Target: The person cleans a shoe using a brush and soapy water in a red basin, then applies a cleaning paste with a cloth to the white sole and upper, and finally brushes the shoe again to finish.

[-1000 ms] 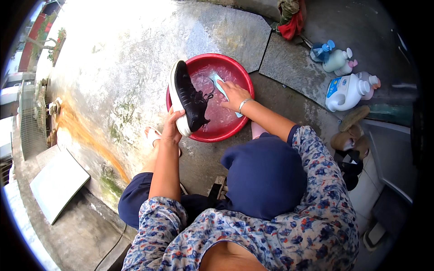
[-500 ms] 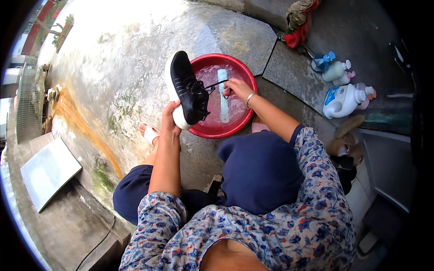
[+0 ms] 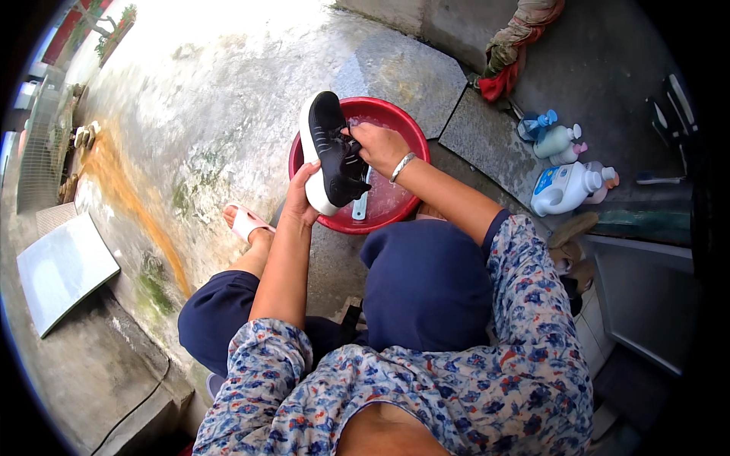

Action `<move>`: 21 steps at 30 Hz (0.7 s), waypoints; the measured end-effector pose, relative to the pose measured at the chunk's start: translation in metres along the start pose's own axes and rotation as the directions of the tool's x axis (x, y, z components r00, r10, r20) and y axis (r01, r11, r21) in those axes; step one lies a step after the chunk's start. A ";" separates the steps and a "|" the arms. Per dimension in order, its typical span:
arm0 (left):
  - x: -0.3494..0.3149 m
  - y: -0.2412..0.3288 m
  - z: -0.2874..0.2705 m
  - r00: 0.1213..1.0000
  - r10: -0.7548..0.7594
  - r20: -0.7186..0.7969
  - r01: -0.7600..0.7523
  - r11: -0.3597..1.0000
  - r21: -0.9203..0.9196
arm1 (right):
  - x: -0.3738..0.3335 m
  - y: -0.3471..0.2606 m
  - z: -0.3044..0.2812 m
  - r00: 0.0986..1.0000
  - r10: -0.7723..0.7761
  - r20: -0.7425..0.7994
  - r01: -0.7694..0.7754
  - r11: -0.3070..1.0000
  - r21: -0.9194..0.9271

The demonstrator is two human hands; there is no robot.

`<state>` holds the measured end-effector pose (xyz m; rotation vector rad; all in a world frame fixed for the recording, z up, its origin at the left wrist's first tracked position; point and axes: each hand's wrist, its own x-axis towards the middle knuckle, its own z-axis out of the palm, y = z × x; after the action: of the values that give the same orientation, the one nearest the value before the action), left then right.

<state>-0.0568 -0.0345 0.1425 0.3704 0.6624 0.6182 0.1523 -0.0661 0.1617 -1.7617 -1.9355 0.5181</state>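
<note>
A black sneaker [image 3: 328,137] with a thick white sole is held up over the left side of a red basin [image 3: 424,144]. My left hand [image 3: 302,196] grips it round the heel end of the sole, fingers closed. At the lacing, my right hand [image 3: 380,147] is closed, thumb and fingers pinched against the shoe's upper; the shoelace there is mostly hidden by the fingers. Cloudy water fills the basin. A long, flat, pale blue piece [image 3: 360,207] lies in it, partly covered by the sneaker, with a hole near its end.
Several bottles stand to the right, among them a white jug [image 3: 564,188] and a blue-topped pump bottle [image 3: 537,125]. A twisted cloth [image 3: 505,64] hangs at the far right. My slippered foot [image 3: 249,222] is left of the basin. A pale panel [image 3: 67,266] leans at far left.
My right hand has moved left, from pulling the shoelace out taut to pinching close against the sneaker. The sneaker now sits further right over the basin, covering more of the pale blue piece.
</note>
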 end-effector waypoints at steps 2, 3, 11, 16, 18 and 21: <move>-0.007 0.013 -0.003 1.000 0.011 -0.020 -0.009 0.996 0.092 | 0.009 0.003 -0.009 0.995 -0.068 -0.076 0.070 0.997 0.027; -0.008 0.019 -0.003 1.000 0.019 -0.017 -0.018 0.996 0.084 | 0.015 0.001 -0.018 0.996 -0.091 -0.024 0.092 0.995 0.034; -0.008 0.063 0.024 0.895 0.386 0.224 -0.401 0.475 0.783 | 0.025 0.018 -0.006 0.984 -0.164 -0.063 0.170 0.980 0.107; -0.005 0.067 0.038 0.759 0.420 0.498 -0.554 0.013 0.833 | 0.015 0.025 -0.007 0.992 -0.095 -0.080 0.102 0.990 0.094; -0.011 0.072 0.028 0.780 0.429 0.456 -0.561 0.155 0.813 | 0.010 -0.010 -0.023 0.993 -0.087 -0.079 0.091 0.995 0.050; -0.009 0.066 0.023 0.844 0.407 0.351 -0.525 0.490 0.696 | 0.010 -0.018 -0.036 0.977 -0.203 -0.069 0.208 0.976 0.071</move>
<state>-0.0737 0.0067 0.1966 1.4595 0.6670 0.7949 0.1578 -0.0592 0.2027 -1.4905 -1.9978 0.4543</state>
